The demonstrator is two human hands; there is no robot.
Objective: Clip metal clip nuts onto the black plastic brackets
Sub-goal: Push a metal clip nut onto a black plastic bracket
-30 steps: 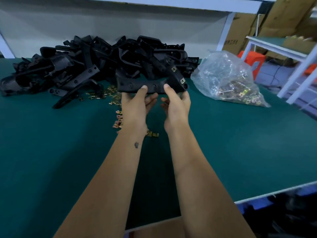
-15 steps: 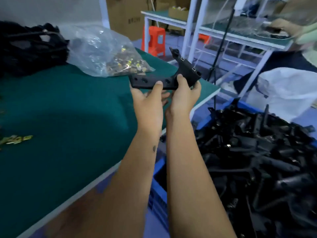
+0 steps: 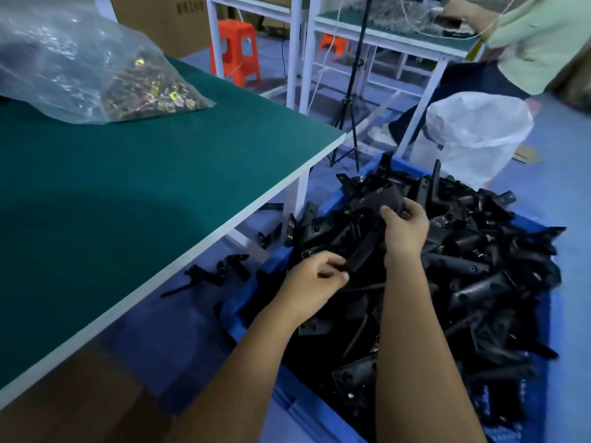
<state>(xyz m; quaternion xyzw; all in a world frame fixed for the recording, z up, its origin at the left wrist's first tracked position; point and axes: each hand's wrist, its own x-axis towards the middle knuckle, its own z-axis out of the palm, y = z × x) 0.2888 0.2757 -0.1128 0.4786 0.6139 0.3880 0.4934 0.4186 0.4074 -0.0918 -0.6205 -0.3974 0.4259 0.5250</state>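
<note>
Both hands are down over the blue bin (image 3: 238, 318) on the floor, just off the counter's (image 3: 134, 199) right edge, with one black bracket (image 3: 367, 241) carried between them above the heap of brackets (image 3: 473, 270) already piled there; the left hand (image 3: 315, 279) has its fingers curled round the bracket's near end, the right hand (image 3: 404, 233) curls over the far, wider end, and both are closed on it, not loose. Small metal squares glint on the upper part of the bracket, which I take for clip nuts seated, so this looks like a finished piece being put away; I cannot tell whether every slot is filled. To do it well I would say lower it flat onto the top of the heap and let go with both hands together, since the pile is high and slopes toward the bin's edges; several brackets (image 3: 220, 273) lie on the floor between bin and counter leg. Dropping it could knock a clip off. The bag of clip nuts (image 3: 96, 75) sits back on the counter's far side, well apart.
</note>
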